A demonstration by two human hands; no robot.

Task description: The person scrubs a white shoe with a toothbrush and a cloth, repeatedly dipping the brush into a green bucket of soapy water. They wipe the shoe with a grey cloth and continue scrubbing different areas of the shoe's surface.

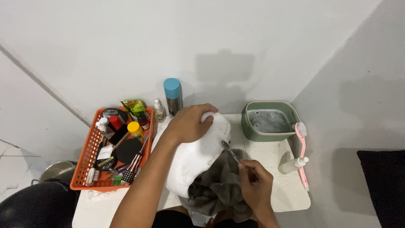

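My left hand (190,123) grips the far end of a white shoe (198,156) that lies on a small white table (291,190), over a grey cloth (219,185). My right hand (253,181) pinches the handle of a small thin brush (230,151), whose tip touches the side of the shoe. The cloth bunches under the shoe's near end and beneath my right hand.
An orange basket (82,162) of bottles, brushes and tins stands at the left. A blue-capped spray can (173,96) and a small clear bottle (159,110) stand behind. A green tub of soapy water (270,120), a pink brush (301,152) and a small white bottle (293,164) sit at the right.
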